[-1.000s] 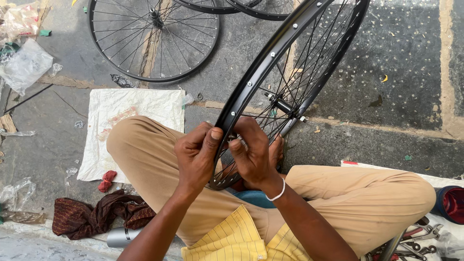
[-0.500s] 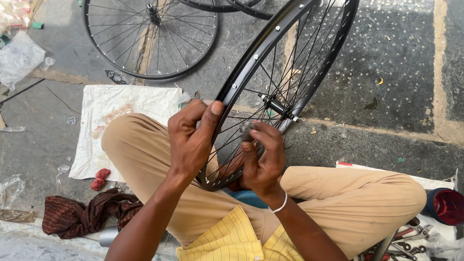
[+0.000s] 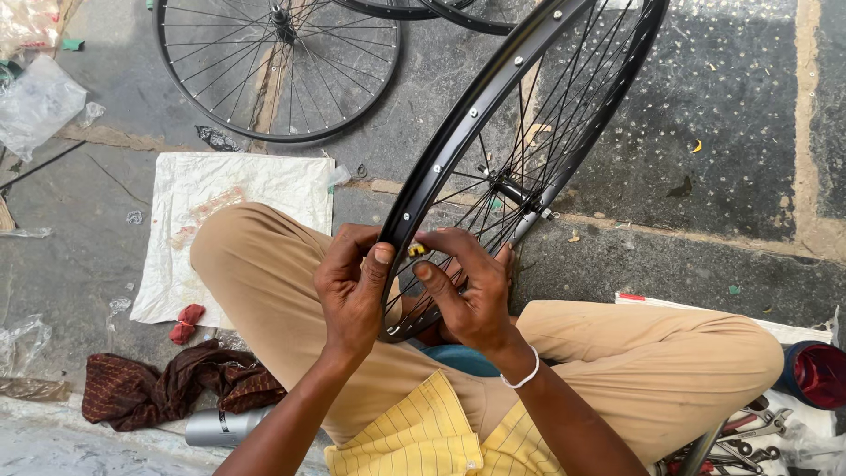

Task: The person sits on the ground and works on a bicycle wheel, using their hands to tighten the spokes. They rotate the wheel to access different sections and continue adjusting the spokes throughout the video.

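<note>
A black bicycle wheel rim (image 3: 493, 97) with thin spokes and a hub (image 3: 515, 191) stands on edge between my crossed legs in tan trousers. My left hand (image 3: 352, 286) grips the rim's near edge, thumb pressed on its outer face. My right hand (image 3: 467, 286) reaches in among the spokes just beside it, fingers pinching a small yellow piece (image 3: 416, 250) at the rim's inner side. The two hands nearly touch.
Another spoked wheel (image 3: 278, 66) lies flat on the stone floor ahead, with parts of two more at the top edge. A white sack (image 3: 233, 189) lies to my left, a dark cloth (image 3: 167, 388) and metal can (image 3: 220, 427) near my knee. Wrenches (image 3: 749, 432) and a red container (image 3: 820, 375) sit at right.
The wheel has turned a little in my hands. My left hand has slid lower along the rim and my right hand has come up to meet it at the rim's inner side.
</note>
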